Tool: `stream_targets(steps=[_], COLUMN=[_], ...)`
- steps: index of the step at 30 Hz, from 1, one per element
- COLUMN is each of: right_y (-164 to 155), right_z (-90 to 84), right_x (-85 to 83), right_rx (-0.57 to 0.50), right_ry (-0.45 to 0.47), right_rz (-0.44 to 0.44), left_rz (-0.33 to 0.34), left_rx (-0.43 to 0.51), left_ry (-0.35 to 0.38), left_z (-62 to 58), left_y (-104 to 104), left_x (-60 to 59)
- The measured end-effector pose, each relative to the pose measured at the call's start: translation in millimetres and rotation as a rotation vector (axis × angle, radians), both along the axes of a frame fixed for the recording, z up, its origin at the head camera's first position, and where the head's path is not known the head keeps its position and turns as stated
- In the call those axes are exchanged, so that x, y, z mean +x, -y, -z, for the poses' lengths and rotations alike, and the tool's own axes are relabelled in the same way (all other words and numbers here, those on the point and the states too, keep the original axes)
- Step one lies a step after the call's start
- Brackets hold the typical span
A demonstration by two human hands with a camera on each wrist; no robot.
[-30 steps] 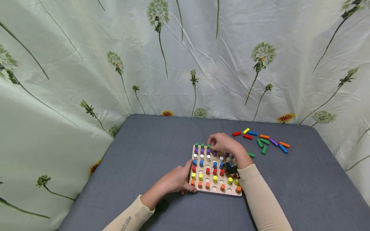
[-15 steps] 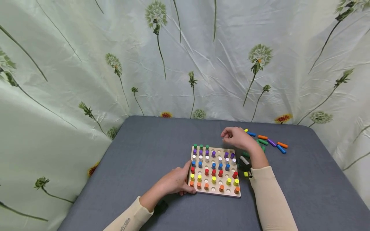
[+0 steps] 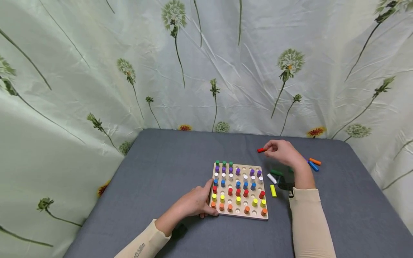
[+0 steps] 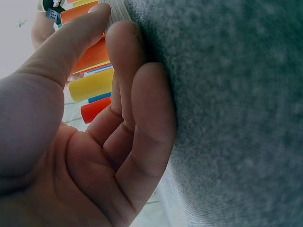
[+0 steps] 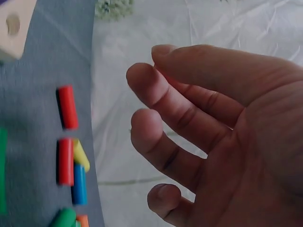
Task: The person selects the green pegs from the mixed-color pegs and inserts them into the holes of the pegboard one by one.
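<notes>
A light wooden pegboard (image 3: 233, 213) lies flat on the table, its rows holding green, purple, white, blue, red, yellow and orange pegs, with several bare holes between them. My left hand (image 3: 199, 202) grips its near left corner, thumb along the front edge and fingers at the left side; the left wrist view shows the fingers against the cloth. Beyond the board's far right corner, my right hand (image 3: 284, 153) hovers over loose pegs with fingers loosely bent and no peg showing between them. A red peg (image 5: 67, 107) lies beneath its fingertips, near a second red peg (image 5: 66, 161).
A white peg (image 3: 271, 178), a yellow peg (image 3: 273, 191) and a green peg (image 3: 276, 172) lie right of the board. Farther right are an orange peg (image 3: 315, 161) and a blue peg (image 3: 313, 166). A floral curtain (image 3: 193, 71) hangs behind the grey table (image 3: 180, 157).
My right hand has moved from the board's far edge rightward to the loose pegs, uncovering the board's right side and the white and yellow pegs. The left hand stays on the corner.
</notes>
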State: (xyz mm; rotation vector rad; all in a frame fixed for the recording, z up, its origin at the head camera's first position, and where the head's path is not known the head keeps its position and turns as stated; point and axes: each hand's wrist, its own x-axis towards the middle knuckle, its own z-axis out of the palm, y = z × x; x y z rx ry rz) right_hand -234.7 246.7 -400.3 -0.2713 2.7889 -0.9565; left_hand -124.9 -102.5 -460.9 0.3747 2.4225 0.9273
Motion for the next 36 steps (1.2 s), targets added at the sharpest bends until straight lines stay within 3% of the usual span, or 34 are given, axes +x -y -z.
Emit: stream_targets(steps=[9, 21, 36], right_y=[-29.6, -48.5, -61.1], right_z=[-2.0, 9.2, 28.1], right_x=[2.0, 0.1, -4.5], right_rx=[0.079, 0.211, 0.348], right_ry=[0.001, 0.046, 0.196], right_rz=[0.071, 0.194, 0.299], left_rz=[0.006, 0.024, 0.028], left_rx=[0.003, 0.013, 0.024], left_ry=[-0.002, -0.020, -0.023], left_z=[-0.8, -1.0, 0.0], left_y=[0.2, 0.6, 1.3], left_x=[-0.3, -0.5, -1.5])
